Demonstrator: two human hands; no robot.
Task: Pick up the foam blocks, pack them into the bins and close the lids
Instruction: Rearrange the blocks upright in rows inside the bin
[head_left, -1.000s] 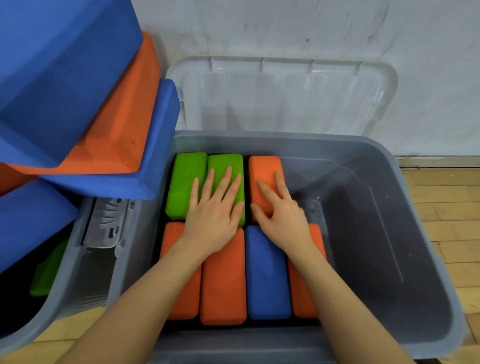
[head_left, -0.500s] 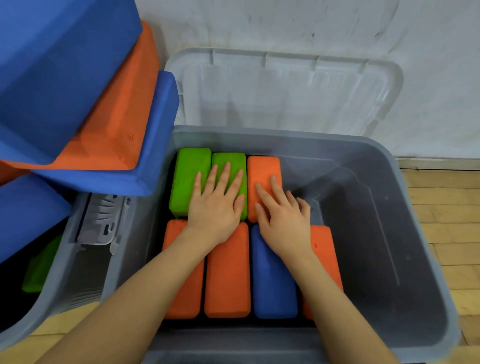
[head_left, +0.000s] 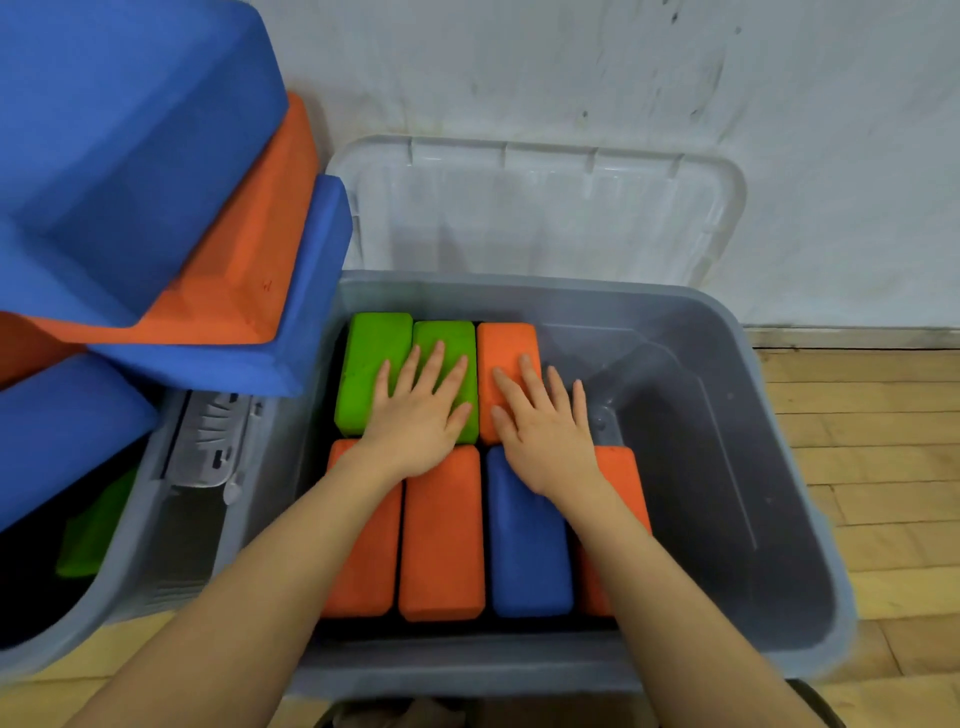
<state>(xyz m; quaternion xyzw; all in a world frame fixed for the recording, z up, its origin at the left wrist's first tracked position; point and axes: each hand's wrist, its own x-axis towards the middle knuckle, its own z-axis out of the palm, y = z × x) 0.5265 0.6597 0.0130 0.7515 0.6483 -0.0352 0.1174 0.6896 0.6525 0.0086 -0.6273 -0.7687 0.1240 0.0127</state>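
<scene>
White wall (head_left: 623, 78) stands at the back, and wooden floor (head_left: 883, 467) shows at the side. On the floor sits a grey bin (head_left: 737, 467), and its clear lid (head_left: 545, 208) stands open, leaning on the wall behind it. Foam blocks lie flat in the bin in two rows, tight side by side. The left hand (head_left: 415, 415) lies flat with its fingers straight and spread. It grips nothing. Under its fingers are two green blocks (head_left: 374, 364), and its palm sits at the near edge of them, touching the middle orange block (head_left: 441, 530) in the near row. The right hand (head_left: 545, 431) lies flat too, fingers straight, holding nothing. Its fingertips press on the far orange block (head_left: 506, 348), and its wrist rests over the blue block (head_left: 524, 551). Just right of that wrist, another orange block (head_left: 623, 478) peeks out. Left of the left arm is one more orange block (head_left: 363, 561). Further left, a second bin (head_left: 130, 561) holds a high heap of big blue and orange blocks (head_left: 156, 182).
</scene>
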